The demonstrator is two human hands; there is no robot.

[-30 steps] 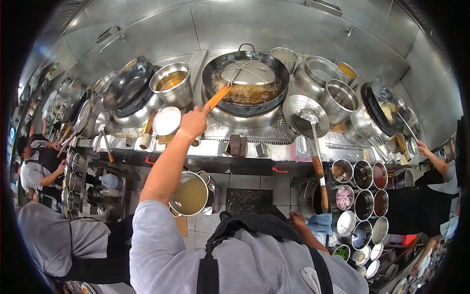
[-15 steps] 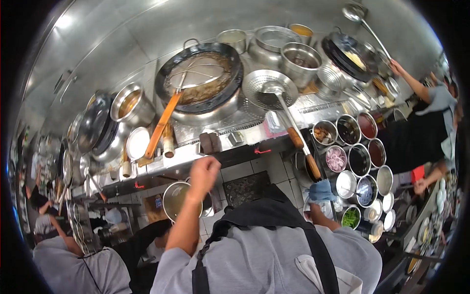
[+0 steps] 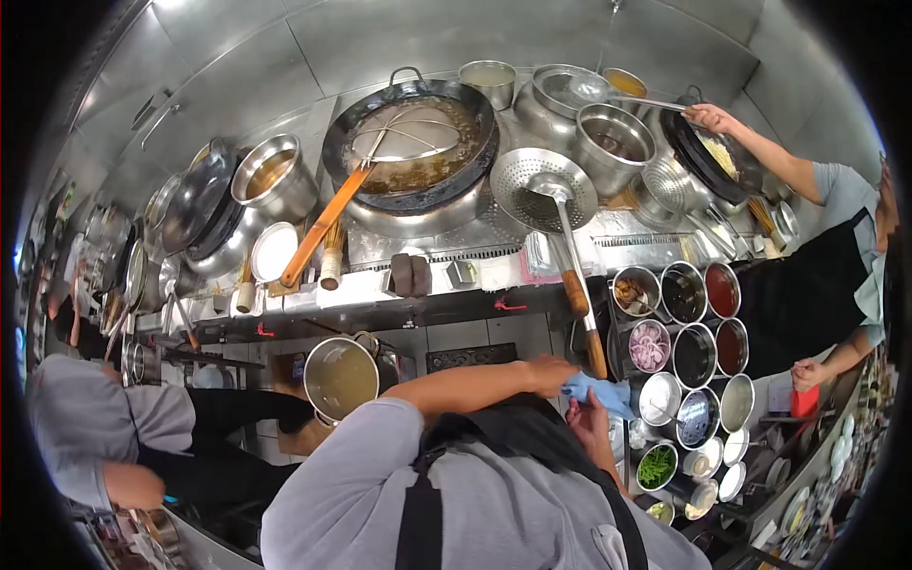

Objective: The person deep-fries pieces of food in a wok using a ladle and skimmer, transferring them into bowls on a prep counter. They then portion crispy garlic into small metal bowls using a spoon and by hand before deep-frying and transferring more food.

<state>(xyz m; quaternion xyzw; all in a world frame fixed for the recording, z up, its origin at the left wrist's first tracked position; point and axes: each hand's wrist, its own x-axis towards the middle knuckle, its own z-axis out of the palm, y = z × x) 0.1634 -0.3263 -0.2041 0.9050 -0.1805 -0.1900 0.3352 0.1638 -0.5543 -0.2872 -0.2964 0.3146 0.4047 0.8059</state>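
A light blue cloth (image 3: 598, 391) is bunched in front of my chest, on the right. My left hand (image 3: 549, 374) reaches across from the left and grips its near-left edge, the fingers partly hidden. From below, my right hand (image 3: 591, 423) holds the same cloth with its fingers closed. Just above the cloth are the wooden handle ends of a ladle (image 3: 596, 353) and a perforated strainer (image 3: 513, 195), both lying over the stove edge. A tub of sliced red onion (image 3: 650, 346) stands to the right of the cloth.
A large wok (image 3: 332, 157) of dark oil holds a wire skimmer with an orange wooden handle (image 3: 328, 223). A pot of liquid (image 3: 339, 380) stands low at left. Sauce tubs (image 3: 694, 353) fill the right side. A co-worker's hand (image 3: 712, 117) holds a long ladle; another person is at left.
My left hand has moved right, from beside the low pot to the blue cloth. My right hand still holds the cloth, slightly nearer my body. The co-worker's ladle has swung down and left.
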